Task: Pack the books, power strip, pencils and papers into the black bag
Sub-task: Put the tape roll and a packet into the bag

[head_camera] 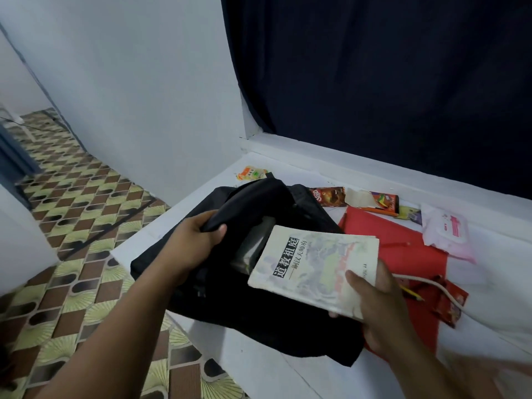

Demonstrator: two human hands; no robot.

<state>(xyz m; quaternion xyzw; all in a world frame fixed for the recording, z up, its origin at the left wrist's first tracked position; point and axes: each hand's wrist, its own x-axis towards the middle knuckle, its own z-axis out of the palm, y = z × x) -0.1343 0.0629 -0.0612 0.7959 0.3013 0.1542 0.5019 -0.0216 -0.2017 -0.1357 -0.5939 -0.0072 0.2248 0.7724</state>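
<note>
A black bag lies on the white ledge. My left hand grips its upper flap and holds the mouth open. In my right hand is a pale book with Chinese lettering, held by its near end; its far end points into the bag's mouth. Something shiny shows inside the bag. Red paper lies to the right of the bag, partly under the book. A yellow pencil and a white cord rest on it. An orange pencil lies further back.
Snack wrappers and a torn packet lie at the back of the white ledge. A white wipes pack sits at the right. A dark curtain hangs behind. Patterned floor lies to the left, below the ledge.
</note>
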